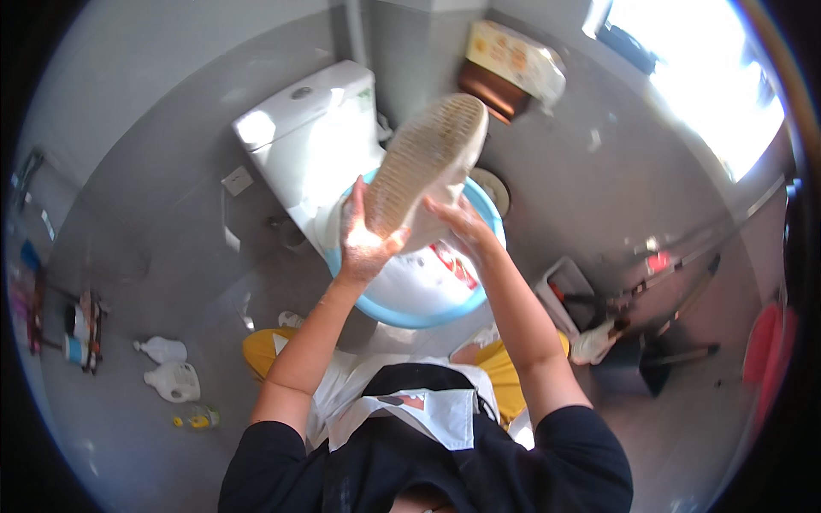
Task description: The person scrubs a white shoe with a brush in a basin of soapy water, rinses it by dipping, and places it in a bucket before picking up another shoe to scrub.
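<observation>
A white shoe (428, 160) is held above a light blue basin (401, 318), its ribbed beige sole facing up. My left hand (369, 237) grips one end of it, with fingers and thumb spread along the sole's edges. On the other side, my right hand (458, 221) holds the white upper; some of its fingers are hidden. Both hands look wet. White suds (410, 288) fill the basin. Among them lies a red and white printed item (455, 264), perhaps a packet, partly hidden by my right hand.
A white toilet (314, 134) stands behind the basin. Plastic bottles (172, 381) are on the left. To the right are a grey dustpan (567, 295), a dark bin (632, 367) and another light shoe (593, 343). A tissue pack (513, 58) sits near the wall.
</observation>
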{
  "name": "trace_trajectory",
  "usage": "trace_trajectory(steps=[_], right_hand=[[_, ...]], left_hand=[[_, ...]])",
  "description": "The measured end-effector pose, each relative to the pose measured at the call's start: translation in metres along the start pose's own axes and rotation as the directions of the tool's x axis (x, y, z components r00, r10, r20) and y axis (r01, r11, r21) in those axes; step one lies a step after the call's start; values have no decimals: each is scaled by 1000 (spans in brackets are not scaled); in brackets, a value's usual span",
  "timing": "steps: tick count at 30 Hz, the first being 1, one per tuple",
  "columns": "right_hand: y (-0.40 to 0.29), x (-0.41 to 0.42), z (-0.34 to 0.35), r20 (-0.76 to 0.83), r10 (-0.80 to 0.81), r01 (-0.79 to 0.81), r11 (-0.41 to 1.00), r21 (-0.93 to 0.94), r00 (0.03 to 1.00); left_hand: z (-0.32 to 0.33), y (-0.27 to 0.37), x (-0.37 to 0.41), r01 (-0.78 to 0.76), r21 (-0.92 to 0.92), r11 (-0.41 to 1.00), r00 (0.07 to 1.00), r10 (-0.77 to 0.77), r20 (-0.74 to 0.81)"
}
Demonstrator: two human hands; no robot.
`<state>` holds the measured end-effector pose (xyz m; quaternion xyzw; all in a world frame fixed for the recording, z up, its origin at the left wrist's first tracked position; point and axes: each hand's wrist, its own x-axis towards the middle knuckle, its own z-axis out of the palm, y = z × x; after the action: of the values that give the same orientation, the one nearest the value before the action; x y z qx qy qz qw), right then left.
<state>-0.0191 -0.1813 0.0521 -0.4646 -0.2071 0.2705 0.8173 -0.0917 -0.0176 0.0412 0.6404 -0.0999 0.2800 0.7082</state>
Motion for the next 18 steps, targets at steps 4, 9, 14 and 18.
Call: trace_trajectory(steps=[4, 9, 14, 18], right_hand=[[3, 2, 7, -119, -58, 61, 998, 19, 991], [-21, -2, 10, -69, -231, 184, 895, -407, 971], [-76, -29, 3, -129, -454, 324, 780, -536, 882], [-123, -67, -46, -191, -569, 287, 642, -710, 800]], left_hand=[[-7, 11, -5, 133, 10, 991, 987, -133, 89], [-13, -10, 16, 464, -631, 621, 726, -675, -130], [61, 0, 27, 659, -644, 389, 612, -775, 158], [117, -56, 29, 649, -348, 676, 755, -515, 406]])
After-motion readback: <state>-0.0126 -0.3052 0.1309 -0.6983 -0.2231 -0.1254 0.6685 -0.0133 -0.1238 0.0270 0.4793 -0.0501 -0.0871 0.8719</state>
